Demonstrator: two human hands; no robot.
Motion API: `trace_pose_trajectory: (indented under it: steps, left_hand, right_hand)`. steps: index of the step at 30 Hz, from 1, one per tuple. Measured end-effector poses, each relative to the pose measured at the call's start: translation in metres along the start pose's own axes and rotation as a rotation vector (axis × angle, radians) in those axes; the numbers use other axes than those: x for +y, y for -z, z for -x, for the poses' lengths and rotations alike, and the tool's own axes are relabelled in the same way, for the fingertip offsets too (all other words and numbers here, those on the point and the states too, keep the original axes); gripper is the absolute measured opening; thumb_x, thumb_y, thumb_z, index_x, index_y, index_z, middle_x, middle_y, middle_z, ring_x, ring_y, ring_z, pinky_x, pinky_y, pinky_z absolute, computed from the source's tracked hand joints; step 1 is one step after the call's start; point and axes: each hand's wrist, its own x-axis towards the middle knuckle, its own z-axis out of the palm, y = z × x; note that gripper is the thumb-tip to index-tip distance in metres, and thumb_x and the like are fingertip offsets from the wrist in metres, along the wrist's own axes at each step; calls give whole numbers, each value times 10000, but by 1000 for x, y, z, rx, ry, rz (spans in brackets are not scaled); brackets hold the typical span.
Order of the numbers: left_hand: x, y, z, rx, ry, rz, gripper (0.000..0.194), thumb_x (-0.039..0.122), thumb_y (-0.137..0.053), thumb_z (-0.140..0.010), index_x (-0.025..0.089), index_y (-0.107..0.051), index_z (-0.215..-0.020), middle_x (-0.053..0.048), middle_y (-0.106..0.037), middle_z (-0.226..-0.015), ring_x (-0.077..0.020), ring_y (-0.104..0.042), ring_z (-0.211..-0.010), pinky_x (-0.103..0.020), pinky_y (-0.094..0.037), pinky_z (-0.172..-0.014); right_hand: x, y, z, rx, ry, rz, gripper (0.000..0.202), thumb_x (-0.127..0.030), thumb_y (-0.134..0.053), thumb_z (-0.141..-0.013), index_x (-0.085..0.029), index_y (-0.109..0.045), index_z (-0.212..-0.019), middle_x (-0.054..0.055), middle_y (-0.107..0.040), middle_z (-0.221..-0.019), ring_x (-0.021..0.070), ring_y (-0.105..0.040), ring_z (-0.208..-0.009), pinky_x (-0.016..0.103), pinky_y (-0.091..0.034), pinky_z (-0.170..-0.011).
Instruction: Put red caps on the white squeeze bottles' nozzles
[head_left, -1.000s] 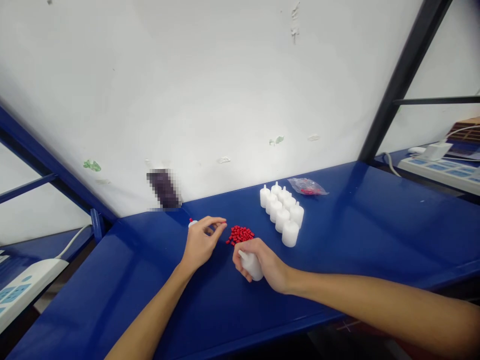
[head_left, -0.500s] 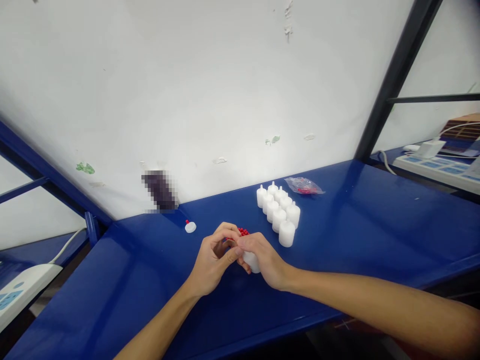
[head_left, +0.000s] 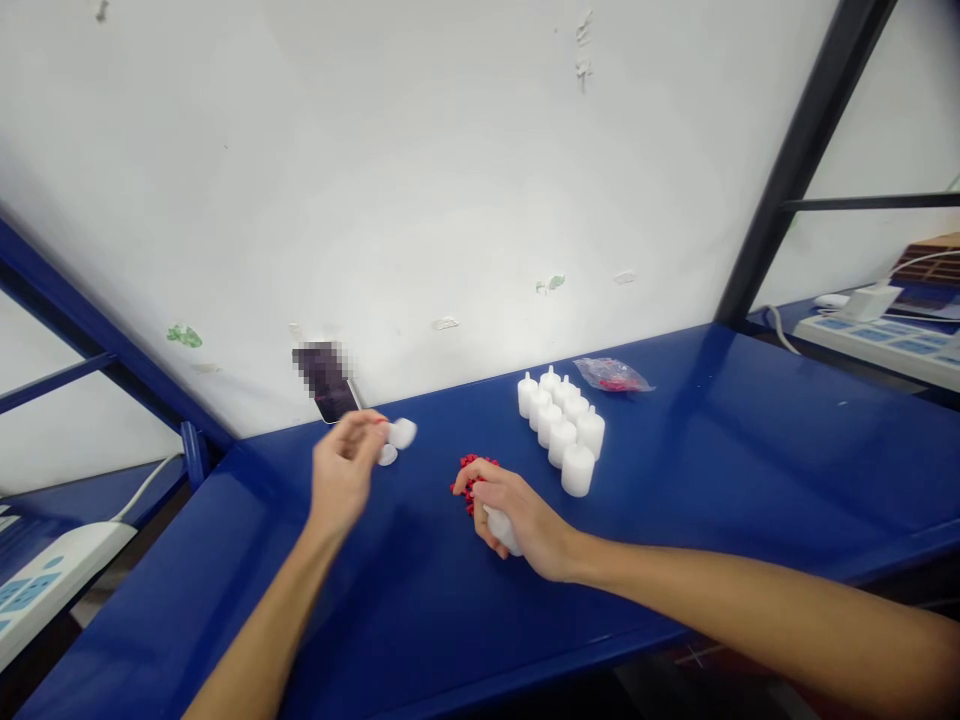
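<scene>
My left hand (head_left: pixel 346 455) is closed in a pinch on a white bottle lid with a red tip (head_left: pixel 403 433). The lid is slightly blurred and held above another round white lid (head_left: pixel 387 455), which lies on the blue table and is partly covered. My right hand (head_left: pixel 517 510) wraps round a small white plastic bottle (head_left: pixel 501 529); its top is hidden by the fingers. Just behind and left of the right fingers lies a pile of small red caps (head_left: pixel 466 468), partly hidden by the hand.
Several white bottles (head_left: pixel 577 470) stand upright in two rows on the blue table (head_left: pixel 712 450). Behind them lies a clear bag with red pieces (head_left: pixel 613 376). A phone (head_left: pixel 330 385) leans on the wall at back left. Power strips (head_left: pixel 64 580) flank the table.
My left hand has moved away from the bottle to the left, carrying a lid with a red tip over the other lid. My right hand still holds the bottle, nearly in place.
</scene>
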Motion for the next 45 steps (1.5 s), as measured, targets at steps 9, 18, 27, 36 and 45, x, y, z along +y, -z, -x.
trace_pose_trajectory:
  steps: [9, 18, 27, 36, 45]
  left_hand:
    - [-47, 36, -23, -70, 80, -451, 346, 480, -616, -809, 162, -676, -932, 69, -423, -577, -85, -365, -472, -219, -298, -485]
    - [-28, 9, -2, -251, -297, -668, 249, 359, -550, -893, 191, -679, -1023, 23, -504, -694, -140, -506, -630, -252, -418, -654]
    - [-12, -22, 17, -697, -266, -647, 222, 349, -563, -920, 242, -747, -981, -40, -643, -878, -155, -569, -717, -267, -434, -643]
    - [7, -58, 42, -349, 126, 376, 244, 409, -713, -820, 171, -675, -857, -64, -591, -1009, -171, -608, -857, -277, -532, -710]
    - [7, -70, 57, -500, 302, 575, 287, 431, -722, -813, 158, -652, -870, -71, -591, -1127, -61, -585, -514, -266, -553, -510]
  right_hand:
    - [-3, 0, 7, -84, 80, 280, 211, -294, -484, -919, -153, -569, -787, -56, -459, -535, 80, -422, -480, 197, -329, -480]
    - [5, -3, 15, -106, 310, 470, 323, -354, -800, -641, -178, -532, -603, -77, -437, -483, 60, -370, -419, 204, -279, -423]
    - [2, 8, 10, 20, 233, 238, 319, -384, -445, -874, -164, -550, -669, -22, -465, -557, 106, -433, -490, 232, -342, -484]
    - [9, 0, -6, 105, 28, -37, 477, -481, -337, -877, -170, -486, -549, 7, -474, -517, 114, -443, -483, 262, -354, -519]
    - [-4, -7, -4, 98, 164, -101, 365, -468, -362, -919, -158, -539, -841, -42, -427, -522, 113, -385, -480, 257, -316, -511]
